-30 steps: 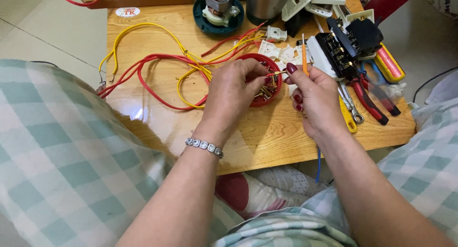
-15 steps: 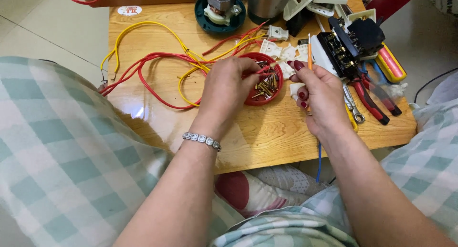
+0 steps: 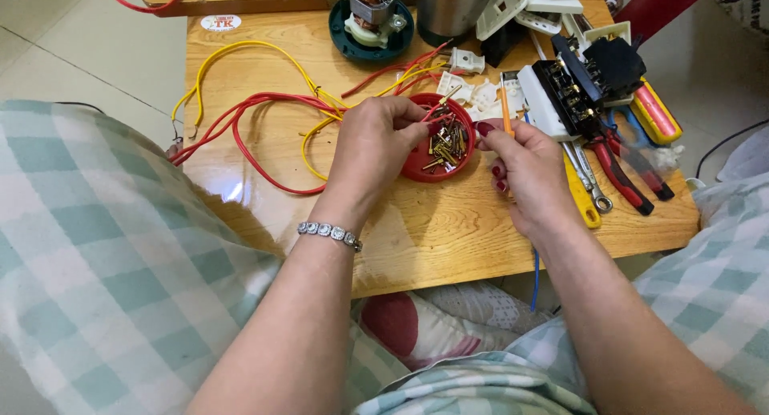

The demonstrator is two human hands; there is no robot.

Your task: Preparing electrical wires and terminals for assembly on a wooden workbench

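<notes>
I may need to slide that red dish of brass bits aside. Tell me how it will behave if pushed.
The red dish looks shallow and flat-bottomed, so it should probably slide on the glossy wooden table rather than tip. It seems light plastic; a sharp shove could likely scatter the loose brass pieces. The left hand rests over its rim, which may steady it.

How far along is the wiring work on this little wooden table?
Done: nothing finished is visible. In hand: the left hand pinches a red wire end over the red dish of brass terminals; the right hand holds an orange-handled tool. Left: the black switch block, white plastic pieces and motor lie separate.
</notes>
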